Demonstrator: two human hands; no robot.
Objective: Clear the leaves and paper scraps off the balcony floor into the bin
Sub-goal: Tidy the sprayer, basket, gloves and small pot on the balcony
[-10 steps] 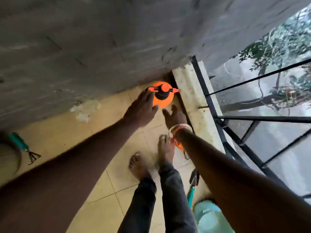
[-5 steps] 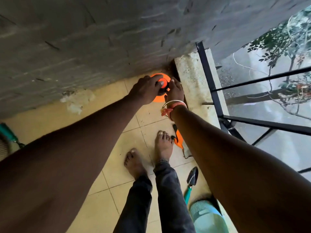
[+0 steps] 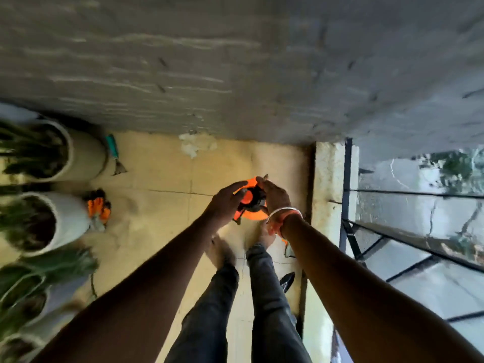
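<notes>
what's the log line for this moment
left hand: on sprayer | right hand: grips sprayer top | place: near railing

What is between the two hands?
An orange sprayer with a black top, held between the left hand and right hand, in the head view.

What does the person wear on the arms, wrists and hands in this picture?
Both forearms are bare, with no sleeves in view, and neither the left hand nor the right hand has a glove. The right wrist carries a thin pale bangle and next to it an orange band. The left wrist shows nothing worn.
</notes>
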